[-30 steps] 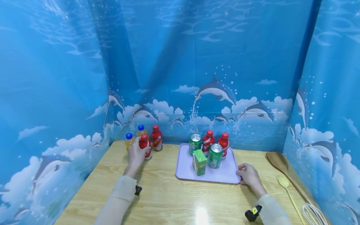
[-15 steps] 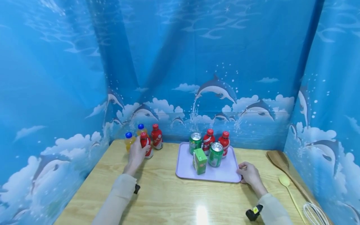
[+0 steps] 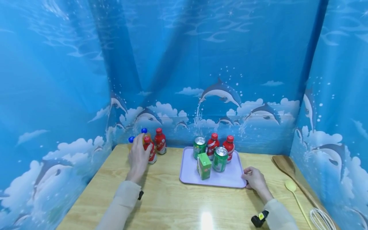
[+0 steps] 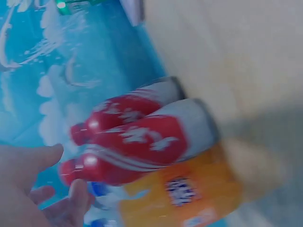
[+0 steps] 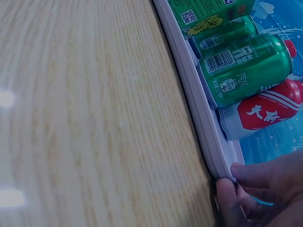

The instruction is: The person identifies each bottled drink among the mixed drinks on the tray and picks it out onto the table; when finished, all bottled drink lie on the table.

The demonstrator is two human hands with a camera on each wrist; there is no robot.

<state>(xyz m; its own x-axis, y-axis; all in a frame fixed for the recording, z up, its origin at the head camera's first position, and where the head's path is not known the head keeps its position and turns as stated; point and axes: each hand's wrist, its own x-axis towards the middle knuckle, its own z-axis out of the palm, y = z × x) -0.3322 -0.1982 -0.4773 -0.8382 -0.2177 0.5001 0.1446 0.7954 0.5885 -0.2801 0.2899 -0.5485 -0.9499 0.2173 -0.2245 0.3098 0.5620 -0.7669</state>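
Note:
My left hand [image 3: 137, 161] is at the front red bottle [image 3: 152, 156], at the back left of the table. In the left wrist view its thumb and fingers are spread around the red cap [image 4: 68, 172], not closed on it. Behind stands another red bottle [image 3: 160, 140], with two blue-capped orange drink bottles [image 4: 189, 187] alongside, partly hidden by the hand. My right hand [image 3: 255, 180] pinches the near right corner of a lilac tray [image 3: 187, 175] between thumb and fingers. On the tray stand two green cans [image 3: 219, 161], two red bottles [image 3: 228, 147] and a green drink carton [image 3: 204, 167].
At the right edge of the table lie a wooden spatula [image 3: 287, 164], a yellow spoon [image 3: 291, 186] and a white whisk [image 3: 322, 218]. A blue dolphin-print curtain [image 3: 172, 64] encloses the table's back and sides.
My left hand has loosened from the front red bottle and risen slightly, its fingers now higher near the caps. The right hand and the tray have stayed in place.

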